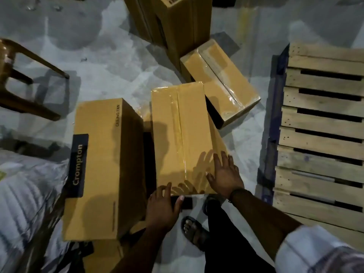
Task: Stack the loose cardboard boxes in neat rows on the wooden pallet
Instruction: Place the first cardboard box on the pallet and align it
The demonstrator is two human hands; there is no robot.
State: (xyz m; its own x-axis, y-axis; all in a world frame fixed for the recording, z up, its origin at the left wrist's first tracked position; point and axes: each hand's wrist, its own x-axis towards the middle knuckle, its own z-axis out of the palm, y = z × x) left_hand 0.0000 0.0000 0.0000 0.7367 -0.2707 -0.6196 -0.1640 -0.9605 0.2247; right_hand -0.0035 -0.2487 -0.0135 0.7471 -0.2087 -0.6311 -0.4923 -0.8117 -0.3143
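Reaching down, both hands are at the near end of the middle box. Left hand has fingers spread, thumb and forefinger straddling the near bottom corner; touching, not clamped round it. Right hand lies flat and open on the near right part of the top, holding nothing. A dark band sits on the right wrist, white sleeve at the frame edge. One sandalled foot shows below the box; the other is mostly hidden by the dark trouser leg.

Middle box: long axis runs away from the camera, tilted slightly left, clear tape down the top seam, no print readable. It lies on the floor, its far right corner overlapping the taped box beyond, which points diagonally away to the left.

Left box lies parallel, just beside, and reads "Crompton" on a dark panel, "CEILING FAN" in small print near the far end. Another carton under its near end is mostly hidden.

Pallet lies at right, cut off by the frame, slats running left-right, no boxes on the visible part. A blue strip runs along its left edge.

Wrapped bundle at near left is hard to make out. A brown chair is cut off at far left. Tall cartons stand at the top, print cropped.
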